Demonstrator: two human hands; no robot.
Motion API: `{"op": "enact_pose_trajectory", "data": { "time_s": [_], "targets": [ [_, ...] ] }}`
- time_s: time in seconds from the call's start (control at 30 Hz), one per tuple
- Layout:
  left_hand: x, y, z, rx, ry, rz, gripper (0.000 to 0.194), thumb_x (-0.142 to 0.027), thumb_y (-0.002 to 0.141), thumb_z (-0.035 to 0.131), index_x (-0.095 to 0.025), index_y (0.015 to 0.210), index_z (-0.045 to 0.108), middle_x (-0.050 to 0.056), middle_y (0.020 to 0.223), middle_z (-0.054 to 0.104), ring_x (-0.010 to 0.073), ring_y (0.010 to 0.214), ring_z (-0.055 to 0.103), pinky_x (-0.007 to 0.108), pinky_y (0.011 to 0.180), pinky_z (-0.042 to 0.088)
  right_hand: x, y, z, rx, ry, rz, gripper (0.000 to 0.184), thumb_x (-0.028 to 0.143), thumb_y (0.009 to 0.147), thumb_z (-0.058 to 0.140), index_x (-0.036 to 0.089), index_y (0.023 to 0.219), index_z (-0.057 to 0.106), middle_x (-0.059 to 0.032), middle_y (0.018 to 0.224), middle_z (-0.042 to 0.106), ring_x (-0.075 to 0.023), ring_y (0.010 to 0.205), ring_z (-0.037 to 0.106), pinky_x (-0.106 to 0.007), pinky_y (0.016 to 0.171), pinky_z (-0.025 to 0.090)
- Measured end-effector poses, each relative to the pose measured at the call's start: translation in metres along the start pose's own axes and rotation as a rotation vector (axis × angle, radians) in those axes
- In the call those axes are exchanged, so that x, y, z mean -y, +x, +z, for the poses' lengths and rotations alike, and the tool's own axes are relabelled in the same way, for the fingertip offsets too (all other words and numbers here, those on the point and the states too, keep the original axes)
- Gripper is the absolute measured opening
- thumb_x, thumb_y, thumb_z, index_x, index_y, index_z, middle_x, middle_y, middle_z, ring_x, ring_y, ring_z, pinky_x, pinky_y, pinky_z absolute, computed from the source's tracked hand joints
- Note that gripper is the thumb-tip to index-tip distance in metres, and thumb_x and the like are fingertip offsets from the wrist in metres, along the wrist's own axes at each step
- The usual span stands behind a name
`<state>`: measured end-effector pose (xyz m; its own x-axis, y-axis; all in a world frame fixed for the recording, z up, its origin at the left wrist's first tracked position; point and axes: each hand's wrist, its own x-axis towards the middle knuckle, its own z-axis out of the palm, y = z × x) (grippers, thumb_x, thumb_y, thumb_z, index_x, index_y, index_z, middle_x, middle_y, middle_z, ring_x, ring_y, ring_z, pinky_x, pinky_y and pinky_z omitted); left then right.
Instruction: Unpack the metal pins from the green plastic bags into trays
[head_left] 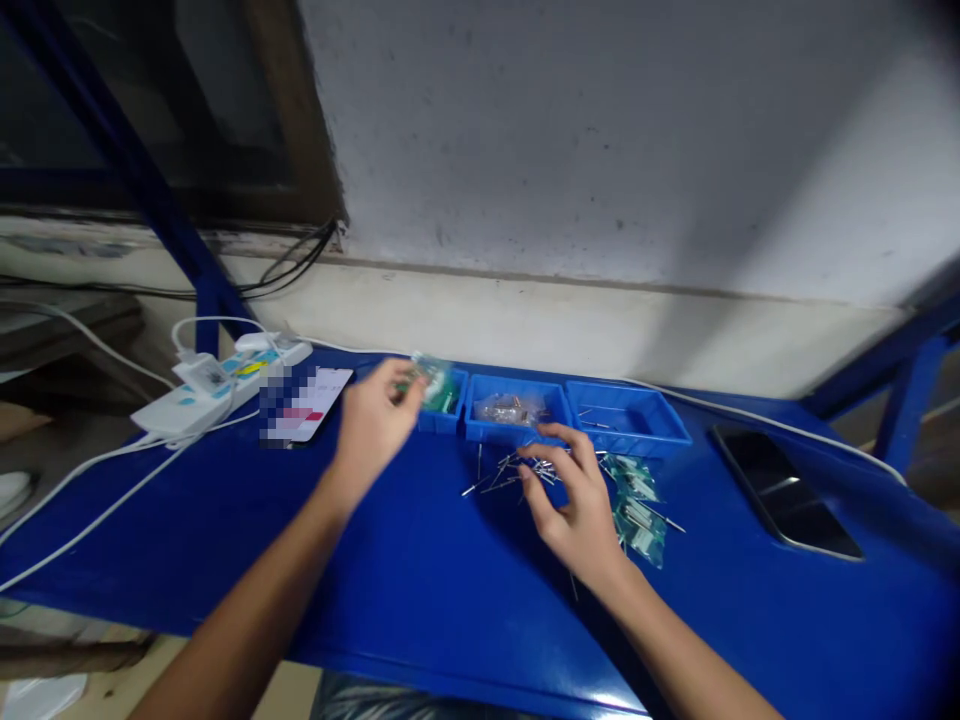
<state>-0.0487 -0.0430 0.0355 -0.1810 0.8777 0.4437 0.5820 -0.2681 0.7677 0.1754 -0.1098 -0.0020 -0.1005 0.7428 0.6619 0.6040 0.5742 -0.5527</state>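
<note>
My left hand (376, 415) is closed in a pinch on a small clear plastic bag (430, 372) with a green tint. It holds the bag over the left blue bin (442, 420), where more green packaging shows. Over a loose pile of thin metal pins (499, 470), which look like blind rivets, my right hand (574, 500) hovers with fingers apart and curved. Its fingers hide part of the pile. Beside it on the right lie small clear bags (643, 515) of pale cylindrical pieces, with a pin lying across them.
The middle blue bin (487, 432) contains a clear bag of small parts; a few pins lie in the right blue bin (637, 425). A dark phone (784, 490) rests at right. Another phone (319, 400), a white power strip (180, 405) and cables occupy the left. A wall stands behind.
</note>
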Motion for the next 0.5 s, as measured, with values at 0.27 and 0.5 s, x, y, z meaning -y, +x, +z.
{"op": "enact_pose_trajectory", "data": {
  "time_s": [0.27,0.5],
  "targets": [
    [0.018,0.059,-0.036,0.052,0.801,0.012,0.026,-0.035,0.079,0.052,-0.02,0.094,0.065,0.011,0.089,0.069,0.03,0.083,0.063,0.037,0.07,0.044,-0.012,0.015,-0.014,-0.013,-0.075,0.073,0.012,0.027,0.085,0.051,0.021,0.086,0.061,-0.0074,0.096,0.055,-0.0227,0.094,0.054,-0.039,0.083,0.043],
    [0.024,0.056,-0.002,0.287,1.119,-0.012,0.023,-0.019,0.077,0.048,-0.014,0.08,0.07,0.019,0.081,0.067,0.0347,0.094,0.057,0.043,0.077,0.039,-0.062,0.018,-0.058,-0.067,-0.157,0.239,0.023,0.039,0.085,0.05,0.019,0.084,0.063,-0.0049,0.078,0.066,-0.0186,0.071,0.06,-0.03,0.064,0.047]
  ]
}}
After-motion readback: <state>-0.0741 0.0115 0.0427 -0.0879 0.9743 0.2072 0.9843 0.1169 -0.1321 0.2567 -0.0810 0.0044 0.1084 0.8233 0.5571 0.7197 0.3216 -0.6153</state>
